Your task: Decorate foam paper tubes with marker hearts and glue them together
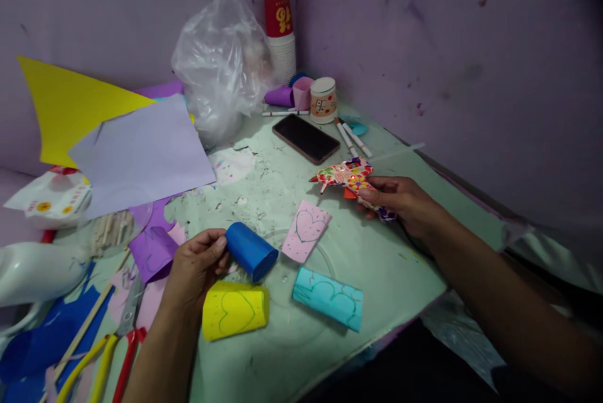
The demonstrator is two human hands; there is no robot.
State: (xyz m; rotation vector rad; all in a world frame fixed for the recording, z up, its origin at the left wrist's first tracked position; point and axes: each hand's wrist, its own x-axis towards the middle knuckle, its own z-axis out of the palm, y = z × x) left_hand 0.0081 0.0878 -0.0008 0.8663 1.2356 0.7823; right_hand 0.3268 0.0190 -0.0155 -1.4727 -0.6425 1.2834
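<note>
My left hand (205,258) pinches one end of a dark blue paper tube (251,251). In my right hand (396,199) is a flower-patterned glue gun (348,178), its nozzle pointing left and a clear glue stick sticking out behind. A pink paper tube (306,231) with a drawn heart lies between the hands. Nearer to me are a yellow tube (235,311) with a heart and a turquoise tube (328,298) with drawn lines. A purple tube (153,254) rests left of my left hand.
A black phone (306,138), markers (351,138), a decorated cup (323,100) and stacked paper cups (281,45) stand or lie at the back. A plastic bag (221,64), paper sheets (146,152), a white bottle (40,272) and scissors (129,315) are on the left.
</note>
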